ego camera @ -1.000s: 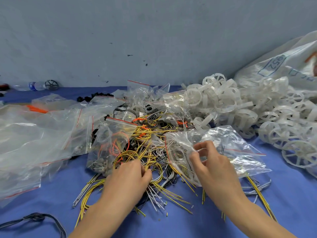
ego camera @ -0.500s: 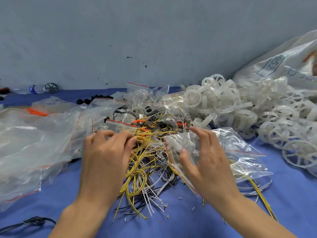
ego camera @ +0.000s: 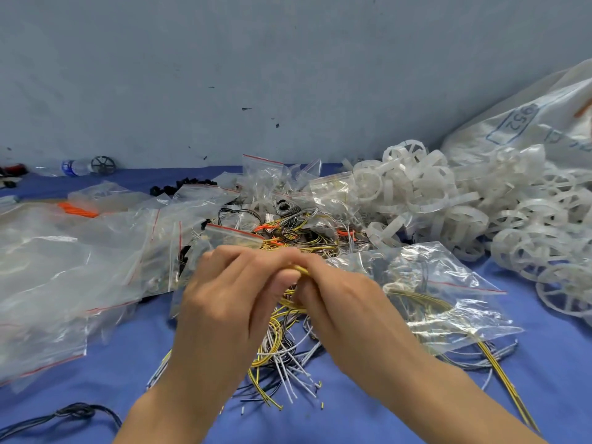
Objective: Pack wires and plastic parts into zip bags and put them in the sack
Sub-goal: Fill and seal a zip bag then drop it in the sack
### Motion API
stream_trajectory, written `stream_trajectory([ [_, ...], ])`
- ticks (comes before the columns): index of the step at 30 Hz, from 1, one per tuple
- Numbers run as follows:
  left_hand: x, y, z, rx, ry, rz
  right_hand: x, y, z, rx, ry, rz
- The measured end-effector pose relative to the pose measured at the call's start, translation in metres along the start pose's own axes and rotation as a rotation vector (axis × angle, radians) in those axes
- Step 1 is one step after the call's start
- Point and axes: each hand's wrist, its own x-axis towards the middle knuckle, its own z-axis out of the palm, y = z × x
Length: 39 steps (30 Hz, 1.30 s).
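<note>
A bundle of yellow, white and black wires (ego camera: 278, 344) hangs over the blue table between my hands. My left hand (ego camera: 224, 302) and my right hand (ego camera: 339, 302) meet at its top, and both pinch the yellow strands there. A clear zip bag (ego camera: 432, 283) with yellow wires inside lies just right of my right hand. More loose wires (ego camera: 298, 232) are heaped behind my hands. White plastic wheel parts (ego camera: 464, 203) are piled at the right, against the white sack (ego camera: 528, 129).
Several clear zip bags (ego camera: 64, 267) with red seals cover the left of the blue table (ego camera: 560, 363). A filled zip bag (ego camera: 230, 235) stands behind my left hand. A black cable (ego camera: 73, 413) lies at the near left. A water bottle (ego camera: 75, 167) lies by the wall.
My hands were apart over the wires and the bag; now they have come together in the middle, and the wire bundle is lifted between them.
</note>
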Motion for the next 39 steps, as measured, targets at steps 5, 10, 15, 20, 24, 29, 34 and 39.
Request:
stream_trajectory([
  [5, 0.000, -0.002, 0.006, 0.024, -0.181, -0.151, 0.002, 0.011, -0.005, 0.023, 0.037, 0.119],
  [10, 0.001, -0.008, 0.007, 0.088, -0.116, -0.117, 0.004, 0.020, -0.010, -0.225, -0.170, 0.150],
  [15, 0.000, -0.014, 0.005, 0.090, -0.087, -0.171, 0.005, 0.023, -0.014, 0.093, -0.330, 0.241],
  [20, -0.005, -0.001, 0.025, -0.278, -0.192, -0.585, 0.008, 0.032, -0.007, 0.602, -0.201, 0.406],
  [24, -0.007, 0.014, 0.036, -0.566, -0.263, -0.780, 0.012, 0.036, -0.003, 0.839, -0.084, 0.483],
  [29, -0.003, 0.026, 0.042, -0.863, -0.356, -1.046, 0.004, 0.040, 0.007, 0.691, -0.013, 0.408],
  [34, -0.003, 0.027, 0.037, -0.804, -0.431, -0.972, 0.003, 0.039, 0.009, 0.603, 0.067, 0.341],
  [39, -0.002, 0.018, 0.029, -0.857, -0.584, -0.878, 0.004, 0.044, 0.002, 0.589, 0.036, 0.379],
])
